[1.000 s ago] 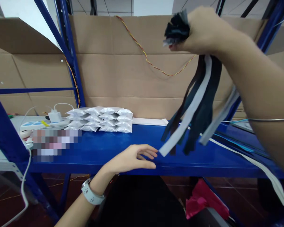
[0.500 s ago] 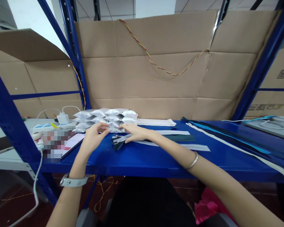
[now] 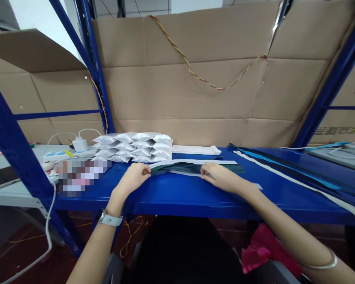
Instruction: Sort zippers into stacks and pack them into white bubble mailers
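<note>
I count two hands, my left hand (image 3: 131, 177) and my right hand (image 3: 220, 176), with one watch (image 3: 110, 218) and one bangle (image 3: 322, 265). Nearby lie one phone (image 3: 6, 177), one charger (image 3: 80, 145), one power strip (image 3: 55, 155), and four foil packets (image 3: 142, 137) along the top row.

Small packing workroom, warehouse-like. Bare blue steel shelving rack (image 3: 16, 134) served as the bench, backed by flattened brown cardboard sheets (image 3: 171, 98). Stacked silver foil pouches (image 3: 133, 148) and long dark fabric strips (image 3: 192, 169) lay on the shelf. A white power strip (image 3: 55, 156) with a white plug charger (image 3: 80, 145) sat on a pale side table (image 3: 14, 195). Nothing homelike.
</note>
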Demonstrator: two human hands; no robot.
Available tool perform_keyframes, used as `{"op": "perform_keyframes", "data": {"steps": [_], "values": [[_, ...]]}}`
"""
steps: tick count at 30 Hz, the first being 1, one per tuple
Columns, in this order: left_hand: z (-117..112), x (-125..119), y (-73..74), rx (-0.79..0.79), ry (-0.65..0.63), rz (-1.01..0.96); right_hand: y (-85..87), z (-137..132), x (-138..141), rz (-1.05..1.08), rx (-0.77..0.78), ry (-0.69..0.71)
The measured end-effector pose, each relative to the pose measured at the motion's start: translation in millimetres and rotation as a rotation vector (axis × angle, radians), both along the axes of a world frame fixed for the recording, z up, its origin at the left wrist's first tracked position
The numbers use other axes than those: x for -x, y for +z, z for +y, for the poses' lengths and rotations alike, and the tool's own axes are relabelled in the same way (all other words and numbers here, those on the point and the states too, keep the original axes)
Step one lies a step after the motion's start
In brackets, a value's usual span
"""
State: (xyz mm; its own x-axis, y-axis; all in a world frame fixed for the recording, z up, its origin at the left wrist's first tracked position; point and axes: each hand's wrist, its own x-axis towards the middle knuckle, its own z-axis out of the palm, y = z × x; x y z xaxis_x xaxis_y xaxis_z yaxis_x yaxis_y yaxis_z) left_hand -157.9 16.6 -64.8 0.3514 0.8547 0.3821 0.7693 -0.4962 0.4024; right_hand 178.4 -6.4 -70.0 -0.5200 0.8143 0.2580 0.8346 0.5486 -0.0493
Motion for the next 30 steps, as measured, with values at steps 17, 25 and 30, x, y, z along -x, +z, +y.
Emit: {"op": "perform_keyframes", "data": {"steps": [17, 25, 30], "values": [[-65.9, -76.3, 32.2, 0.098, -0.217, -0.447, 8.6, -63.7, 60.3, 0.840, 0.183, 0.158], [-89.3, -105.1, 31.2, -0.074, -0.329, -0.312, -2.2, -64.7, 67.4, 0.969, 0.205, 0.176], [-90.4, -102.2, 34.7, -0.066, -0.317, -0.323, 8.2, -76.2, 67.2, 0.944, 0.130, 0.185]]}}
